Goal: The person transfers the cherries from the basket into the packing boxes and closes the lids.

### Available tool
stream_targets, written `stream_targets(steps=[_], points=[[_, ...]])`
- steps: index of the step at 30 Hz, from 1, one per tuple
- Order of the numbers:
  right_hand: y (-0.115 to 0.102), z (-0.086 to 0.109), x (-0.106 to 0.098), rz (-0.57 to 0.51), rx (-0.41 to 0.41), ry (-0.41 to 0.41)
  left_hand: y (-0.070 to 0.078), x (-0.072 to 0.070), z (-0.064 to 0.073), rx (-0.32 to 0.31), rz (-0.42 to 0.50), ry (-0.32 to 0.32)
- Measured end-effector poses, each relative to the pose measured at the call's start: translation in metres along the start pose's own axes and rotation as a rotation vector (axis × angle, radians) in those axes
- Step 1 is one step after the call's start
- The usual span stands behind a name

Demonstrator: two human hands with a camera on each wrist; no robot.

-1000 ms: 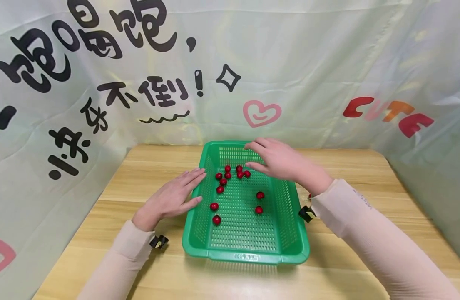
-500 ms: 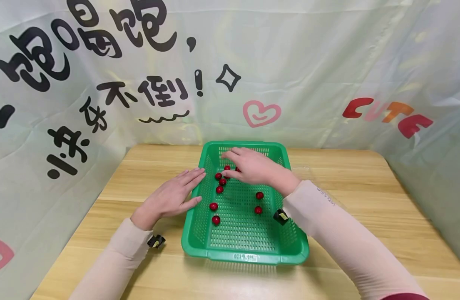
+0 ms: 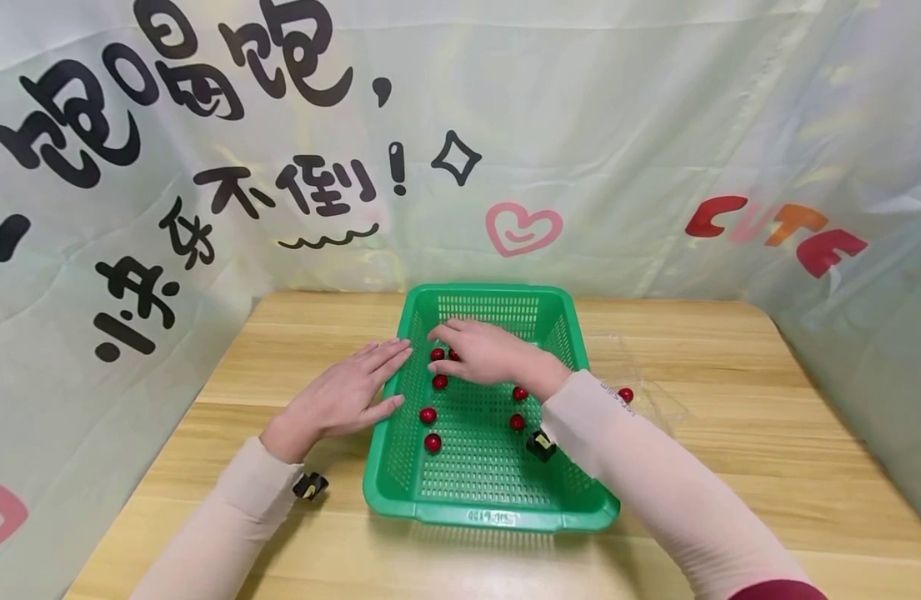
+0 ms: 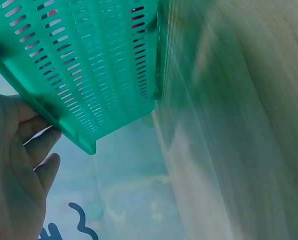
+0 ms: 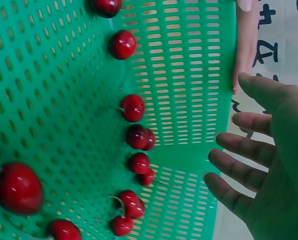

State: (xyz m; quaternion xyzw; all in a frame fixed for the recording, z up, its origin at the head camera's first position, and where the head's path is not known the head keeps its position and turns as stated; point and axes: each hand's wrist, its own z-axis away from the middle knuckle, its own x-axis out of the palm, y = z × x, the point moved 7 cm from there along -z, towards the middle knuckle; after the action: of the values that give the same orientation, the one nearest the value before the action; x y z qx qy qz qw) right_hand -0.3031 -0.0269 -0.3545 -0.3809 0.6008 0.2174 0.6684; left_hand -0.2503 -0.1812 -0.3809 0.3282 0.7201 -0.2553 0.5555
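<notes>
A green perforated plastic basket [image 3: 490, 515] stands on the table with several red cherries [image 3: 433, 442] on its floor. My left hand [image 3: 338, 402] rests its straight fingers against the basket's left rim; the left wrist view shows those fingertips at the rim's outer side. Over the far left part of the basket hovers my right hand [image 3: 481, 352], its fingers spread and relaxed, holding nothing. It hides some of the cherries from the head view. From the right wrist, a row of cherries [image 5: 133, 108] appears along the basket's wall, some with thin stems.
Right of the basket, a clear plastic container [image 3: 608, 348] is partly covered by my right sleeve [image 3: 633, 450]. One cherry [image 3: 626, 394] shows there. A pale printed curtain [image 3: 625, 125] encloses the back and sides of the wooden table [image 3: 730, 358].
My right hand has moved left from the basket's right rim to above the cherries at the left. A cherry right of the basket now shows past the sleeve. The left hand stays put.
</notes>
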Motion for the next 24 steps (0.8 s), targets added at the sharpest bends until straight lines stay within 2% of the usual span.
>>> stream_targets(steps=[9,17,24], points=[[0.006,-0.002,0.016,-0.011,-0.009,-0.034,0.002,0.002,-0.003,0.009,0.023,0.023],[0.003,-0.005,0.037,0.065,-0.040,-0.099,0.000,0.005,0.001,-0.007,0.049,0.015],[0.004,-0.007,0.045,0.155,-0.037,-0.134,-0.001,0.006,0.002,-0.013,0.063,0.002]])
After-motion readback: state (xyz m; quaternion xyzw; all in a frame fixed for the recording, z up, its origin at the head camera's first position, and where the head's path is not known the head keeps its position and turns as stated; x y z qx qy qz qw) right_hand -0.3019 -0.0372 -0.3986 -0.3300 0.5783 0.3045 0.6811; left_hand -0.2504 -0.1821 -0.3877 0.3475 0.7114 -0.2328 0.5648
